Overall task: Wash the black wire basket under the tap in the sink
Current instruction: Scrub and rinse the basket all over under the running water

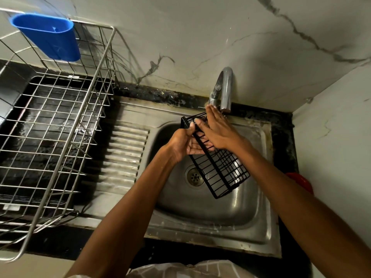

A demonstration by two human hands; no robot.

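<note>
The black wire basket (224, 173) hangs tilted over the steel sink (210, 215), its far end up by the chrome tap (225, 89). My left hand (183, 142) grips the basket's left side near its upper end, thumb over the rim. My right hand (217, 131) lies flat on top of the basket with its fingers spread, fingertips reaching to the tap's base. Whether water is running I cannot tell. The drain (195, 176) shows beside the basket.
A large steel wire dish rack (60, 125) stands on the counter to the left, with a blue plastic holder (49, 36) hung on its back rim. The ribbed draining board (124, 153) lies between rack and basin. A red object (301, 182) sits at the sink's right edge.
</note>
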